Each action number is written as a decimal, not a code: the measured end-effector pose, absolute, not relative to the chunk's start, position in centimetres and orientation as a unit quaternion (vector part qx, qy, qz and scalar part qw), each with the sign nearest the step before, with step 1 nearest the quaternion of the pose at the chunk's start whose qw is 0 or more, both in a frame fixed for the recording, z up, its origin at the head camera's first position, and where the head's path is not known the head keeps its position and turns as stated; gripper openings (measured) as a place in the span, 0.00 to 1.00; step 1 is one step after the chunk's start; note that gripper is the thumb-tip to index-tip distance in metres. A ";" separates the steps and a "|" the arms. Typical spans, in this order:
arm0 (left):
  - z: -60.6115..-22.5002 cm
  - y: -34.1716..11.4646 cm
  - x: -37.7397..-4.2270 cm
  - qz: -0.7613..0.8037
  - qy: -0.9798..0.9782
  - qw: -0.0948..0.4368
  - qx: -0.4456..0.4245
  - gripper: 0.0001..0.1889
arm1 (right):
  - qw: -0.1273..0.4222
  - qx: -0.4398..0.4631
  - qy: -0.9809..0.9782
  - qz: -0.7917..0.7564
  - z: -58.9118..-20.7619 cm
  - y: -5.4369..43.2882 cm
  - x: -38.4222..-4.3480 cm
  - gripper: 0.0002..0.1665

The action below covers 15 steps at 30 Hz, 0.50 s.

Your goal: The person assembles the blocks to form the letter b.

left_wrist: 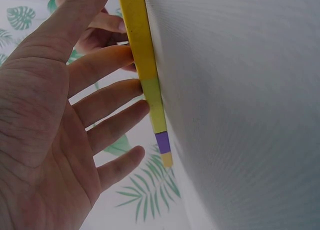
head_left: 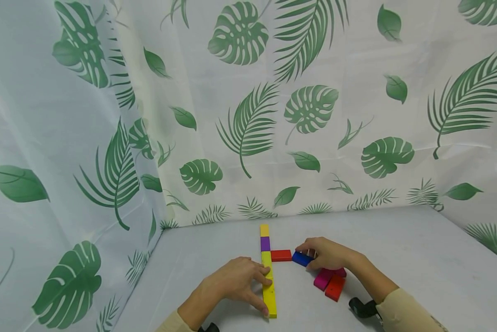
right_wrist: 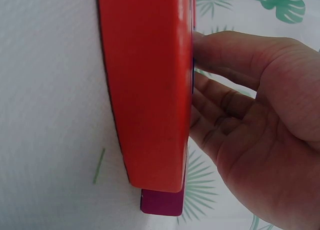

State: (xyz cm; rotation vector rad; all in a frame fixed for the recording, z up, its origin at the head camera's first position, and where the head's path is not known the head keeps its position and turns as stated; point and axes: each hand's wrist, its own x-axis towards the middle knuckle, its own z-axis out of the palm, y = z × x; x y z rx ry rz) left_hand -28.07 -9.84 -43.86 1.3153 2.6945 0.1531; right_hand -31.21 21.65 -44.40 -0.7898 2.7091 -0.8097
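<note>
Blue block (head_left: 300,259) is just beside the red block's (head_left: 281,256) right end, pinched by the right hand (head_left: 329,253); the left hand (head_left: 237,278), fingers spread, touches the yellow blocks (head_left: 269,299).

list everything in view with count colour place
yellow blocks: 2, yellow, ends of the line
yellow-green block: 1, yellow-green, mid-line
purple block: 1, purple, mid-line
red blocks: 2, red, right of line, farther and nearer
magenta blocks: count unclear, magenta, beside the nearer red
blue block: 1, blue, beside the farther red
table: 1, whitish, underneath
leaf-print sheeting: count unclear, white-green, behind
wrist devices: 2, black, bottom of head view
sleeves: 2, beige, beside those
left hand: 1, bare, touching line
right hand: 1, bare, pinching blue block
</note>
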 end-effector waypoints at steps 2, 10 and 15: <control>-43.8 -9.8 -28.0 0.050 0.895 0.069 0.438 0.37 | 0.103 -0.268 0.918 -0.275 -44.4 21.7 -31.2 0.32; -43.8 -9.8 -28.1 0.050 0.895 0.071 0.437 0.37 | 0.107 -0.267 0.916 -0.279 -44.3 21.9 -31.2 0.32; -43.8 -9.8 -28.0 0.048 0.898 0.075 0.431 0.36 | 0.110 -0.250 0.915 -0.296 -44.0 22.1 -31.2 0.32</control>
